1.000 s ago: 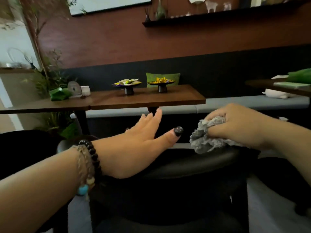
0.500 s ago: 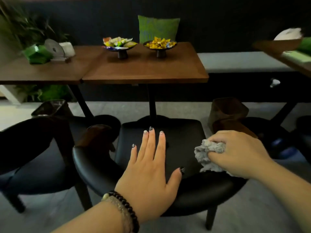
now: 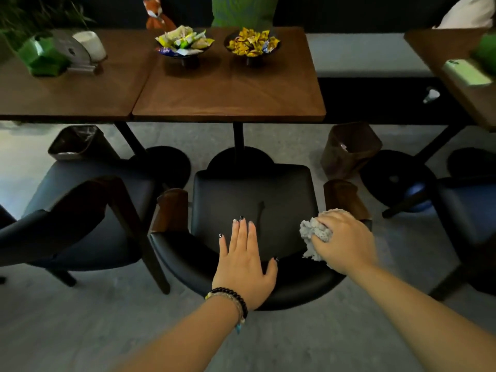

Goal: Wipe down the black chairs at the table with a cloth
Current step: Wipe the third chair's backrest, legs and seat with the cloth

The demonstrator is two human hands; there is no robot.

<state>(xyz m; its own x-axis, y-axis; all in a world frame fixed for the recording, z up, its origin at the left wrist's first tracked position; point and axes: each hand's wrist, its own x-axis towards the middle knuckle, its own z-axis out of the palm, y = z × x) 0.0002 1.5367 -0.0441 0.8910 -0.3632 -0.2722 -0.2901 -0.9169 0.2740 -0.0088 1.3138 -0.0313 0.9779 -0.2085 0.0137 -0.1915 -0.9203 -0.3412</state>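
The left hand [image 3: 245, 260] lies flat, fingers straight, on the black chair [image 3: 252, 200] backrest — the right hand [image 3: 346, 241] grips a bunched grey cloth [image 3: 314, 232] against the backrest's right side, near the desk [image 3: 228, 87].

Two wooden tables [image 3: 228, 87] stand edge to edge, and the right one carries two dark footed bowls side by side: one of pale and green wrapped sweets [image 3: 183, 41], one of yellow sweets [image 3: 252, 42]. On the left table [image 3: 67, 92] sit a green box [image 3: 43, 56], a silver disc stand [image 3: 71, 49] and a white cup [image 3: 90, 45], with a plant [image 3: 29, 14] behind, while a fox toy [image 3: 157, 14] and a green cushion [image 3: 243, 10] rest against the dark bench back. Below, a black-lined bin [image 3: 75, 142] stands on the grey floor [image 3: 80, 318] at the left and a brown bin [image 3: 349, 149] at the right, and a third table [image 3: 461, 84] at the far right bears a pale green packet [image 3: 465, 72].
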